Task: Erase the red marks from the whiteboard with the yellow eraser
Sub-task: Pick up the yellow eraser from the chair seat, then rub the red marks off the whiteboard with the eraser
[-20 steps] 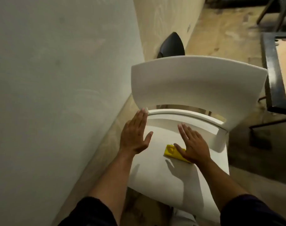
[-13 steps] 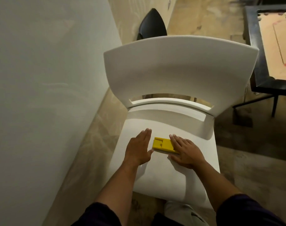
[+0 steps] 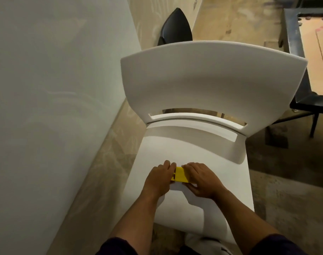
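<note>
Yellow eraser point(image 3: 181, 174) lies flat on white chair seat point(image 3: 203, 153), near its front edge, at 6 o'clock in view. Our left hand point(image 3: 159, 178) curls onto its left end, right hand point(image 3: 201, 180) onto its right end; fingers bent and touching it, firm grip we cannot tell. Pale board point(image 3: 55, 80) at 9 o'clock is probably the whiteboard; no red marks visible. Risk, we judge: two-handed pinch on smooth plastic slips, eraser skids off the seat to the floor point(image 3: 101, 162).
</note>
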`<state>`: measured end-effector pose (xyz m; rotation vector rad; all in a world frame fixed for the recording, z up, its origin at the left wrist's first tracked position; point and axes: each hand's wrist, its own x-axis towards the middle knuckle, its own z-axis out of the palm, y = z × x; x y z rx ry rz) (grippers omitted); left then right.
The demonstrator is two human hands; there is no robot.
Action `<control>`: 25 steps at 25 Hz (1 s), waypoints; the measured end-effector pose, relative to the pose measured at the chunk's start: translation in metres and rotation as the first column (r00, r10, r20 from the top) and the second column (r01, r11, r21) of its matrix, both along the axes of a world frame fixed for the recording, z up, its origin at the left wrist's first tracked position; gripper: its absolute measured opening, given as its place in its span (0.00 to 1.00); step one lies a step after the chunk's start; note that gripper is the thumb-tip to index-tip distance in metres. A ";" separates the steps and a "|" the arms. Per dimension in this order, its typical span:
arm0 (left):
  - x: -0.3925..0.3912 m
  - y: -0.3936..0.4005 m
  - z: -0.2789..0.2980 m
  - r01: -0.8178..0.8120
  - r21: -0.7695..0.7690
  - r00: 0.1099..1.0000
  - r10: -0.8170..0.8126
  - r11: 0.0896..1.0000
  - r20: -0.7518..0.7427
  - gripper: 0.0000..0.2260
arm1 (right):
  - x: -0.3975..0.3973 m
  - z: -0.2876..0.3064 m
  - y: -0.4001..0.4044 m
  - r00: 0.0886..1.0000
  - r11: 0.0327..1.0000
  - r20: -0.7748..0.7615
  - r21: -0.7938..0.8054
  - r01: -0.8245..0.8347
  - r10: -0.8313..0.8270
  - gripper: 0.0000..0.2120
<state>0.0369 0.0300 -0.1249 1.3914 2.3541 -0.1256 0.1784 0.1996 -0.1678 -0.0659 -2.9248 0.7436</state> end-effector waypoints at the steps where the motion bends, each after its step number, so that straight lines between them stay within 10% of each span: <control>1: 0.003 -0.007 0.005 0.000 0.021 1.000 0.001 1.000 -0.021 0.27 | -0.003 0.006 -0.001 0.999 0.999 -0.020 0.023 -0.035 0.035 0.28; 13: 0.017 -0.191 0.129 -0.157 0.255 0.835 0.266 0.954 -0.482 0.29 | -0.110 0.121 -0.118 0.740 0.818 -0.376 0.399 -0.414 0.558 0.33; 25: 0.039 -0.392 0.329 -0.195 0.451 0.127 0.478 0.871 -0.869 0.26 | -0.206 0.354 -0.341 0.128 0.703 -0.760 0.504 -0.502 0.637 0.28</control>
